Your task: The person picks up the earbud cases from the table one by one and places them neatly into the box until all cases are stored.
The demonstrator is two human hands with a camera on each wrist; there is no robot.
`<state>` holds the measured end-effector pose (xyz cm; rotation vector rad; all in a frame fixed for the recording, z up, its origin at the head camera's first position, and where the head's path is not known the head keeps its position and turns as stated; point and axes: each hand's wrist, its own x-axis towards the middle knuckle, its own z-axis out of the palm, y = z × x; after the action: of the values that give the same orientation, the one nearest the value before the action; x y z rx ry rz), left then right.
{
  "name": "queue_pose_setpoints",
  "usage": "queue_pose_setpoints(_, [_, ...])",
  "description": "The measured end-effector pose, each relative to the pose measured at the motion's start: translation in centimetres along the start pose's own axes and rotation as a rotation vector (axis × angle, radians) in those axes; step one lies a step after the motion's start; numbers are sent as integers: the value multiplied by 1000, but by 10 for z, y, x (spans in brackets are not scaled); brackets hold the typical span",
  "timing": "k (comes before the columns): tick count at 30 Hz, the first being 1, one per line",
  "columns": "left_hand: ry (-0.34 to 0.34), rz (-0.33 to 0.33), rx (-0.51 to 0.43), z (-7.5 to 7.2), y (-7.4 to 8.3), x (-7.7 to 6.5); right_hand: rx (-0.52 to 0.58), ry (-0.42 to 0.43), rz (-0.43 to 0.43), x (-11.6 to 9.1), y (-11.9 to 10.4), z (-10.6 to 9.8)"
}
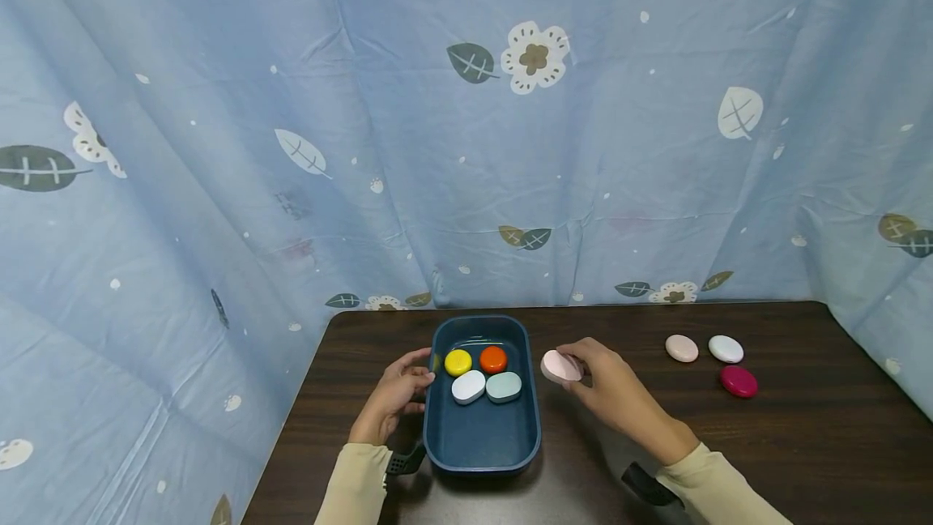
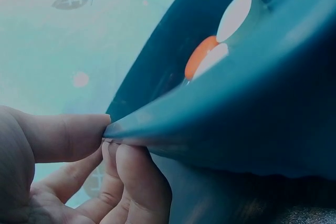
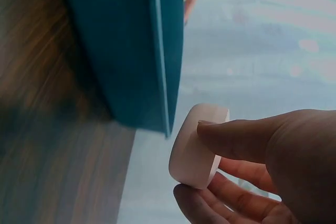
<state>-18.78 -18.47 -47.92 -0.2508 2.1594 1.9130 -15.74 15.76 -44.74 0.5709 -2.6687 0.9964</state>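
A dark blue rectangular tray (image 1: 482, 436) with rounded corners sits on the table. My left hand (image 1: 397, 395) pinches its left rim between thumb and fingers, as the left wrist view shows up close. Inside lie a yellow round piece (image 1: 457, 362), an orange-red round piece (image 1: 493, 359), a white oval soap (image 1: 468, 387) and a pale green oval soap (image 1: 504, 387). Just right of the tray, my right hand (image 1: 612, 387) holds a pale pink soap bar (image 3: 194, 148) by its edges, thumb on one side and fingers on the other, apart from the tray wall.
Farther right on the dark wood table (image 1: 824, 444) lie a pale pink round piece (image 1: 681, 348), a white one (image 1: 726, 349) and a magenta one (image 1: 739, 382). A blue patterned curtain (image 1: 437, 144) hangs behind the table and along its left side.
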Motion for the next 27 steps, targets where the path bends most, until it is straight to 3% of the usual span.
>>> queue_pose_setpoints(12, [11, -7, 17, 1, 2, -1, 56, -143, -122, 17, -34, 24])
queue_pose_setpoints(27, [4, -14, 20, 1, 3, 0, 6, -315, -208, 35, -56, 47])
